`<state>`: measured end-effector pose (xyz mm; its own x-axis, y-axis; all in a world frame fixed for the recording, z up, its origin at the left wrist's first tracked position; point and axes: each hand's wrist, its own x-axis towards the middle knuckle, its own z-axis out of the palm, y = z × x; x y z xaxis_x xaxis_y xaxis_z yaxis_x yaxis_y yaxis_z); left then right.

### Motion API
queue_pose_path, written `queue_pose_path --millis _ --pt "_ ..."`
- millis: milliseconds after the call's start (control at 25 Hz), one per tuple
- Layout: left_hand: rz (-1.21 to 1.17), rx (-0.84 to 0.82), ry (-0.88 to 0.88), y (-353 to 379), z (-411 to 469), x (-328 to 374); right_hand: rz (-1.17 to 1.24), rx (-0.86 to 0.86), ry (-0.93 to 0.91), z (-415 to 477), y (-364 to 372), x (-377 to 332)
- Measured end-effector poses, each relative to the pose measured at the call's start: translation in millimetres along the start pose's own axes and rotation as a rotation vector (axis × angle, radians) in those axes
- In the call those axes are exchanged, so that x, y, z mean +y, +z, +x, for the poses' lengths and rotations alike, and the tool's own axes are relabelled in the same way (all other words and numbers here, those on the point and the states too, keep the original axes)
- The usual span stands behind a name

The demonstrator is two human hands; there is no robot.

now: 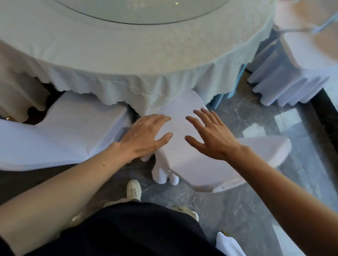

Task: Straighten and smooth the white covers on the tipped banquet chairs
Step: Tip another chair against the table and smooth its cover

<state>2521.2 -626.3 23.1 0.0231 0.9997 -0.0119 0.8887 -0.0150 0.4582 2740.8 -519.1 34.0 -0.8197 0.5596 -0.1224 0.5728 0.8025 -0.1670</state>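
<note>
A banquet chair in a white cover is tipped forward against the round table, its seat tucked under the cloth's hem. My left hand lies flat on the left part of the cover, fingers spread. My right hand is spread open just over the right part; I cannot tell if it touches. The cover's covered legs hang near my shoe. A second tipped chair in a white cover leans on the table to the left.
The round table with a pale cloth and a glass turntable fills the top. An upright covered chair stands at the upper right. Another white cover shows at the lower right. The floor is dark marble.
</note>
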Motion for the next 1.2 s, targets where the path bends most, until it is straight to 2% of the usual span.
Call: queue_pose_path --millis 160,360,560,720,840,960,1200 --pt "0.099 0.131 -0.102 -67 -41 -83 -0.010 0.062 -0.135 101 -12 -90" --pt "0.143 0.326 -0.323 -134 -112 -161 -0.009 0.081 -0.409 200 -36 -197" --pt "0.219 0.492 -0.630 -185 -194 -210 -0.013 0.073 -0.689 271 -46 -300" --pt "0.282 0.606 -0.776 -217 -260 -239 -0.006 0.094 -0.831 299 -49 -389" --pt "0.293 0.621 -0.829 -233 -301 -279 0.033 0.093 -0.892 321 -45 -455" --pt "0.291 0.633 -0.801 -259 -337 -340 0.033 0.113 -0.897 354 -31 -519" --pt "0.285 0.635 -0.705 -346 -428 -508 0.011 0.159 -0.753 454 -15 -690"
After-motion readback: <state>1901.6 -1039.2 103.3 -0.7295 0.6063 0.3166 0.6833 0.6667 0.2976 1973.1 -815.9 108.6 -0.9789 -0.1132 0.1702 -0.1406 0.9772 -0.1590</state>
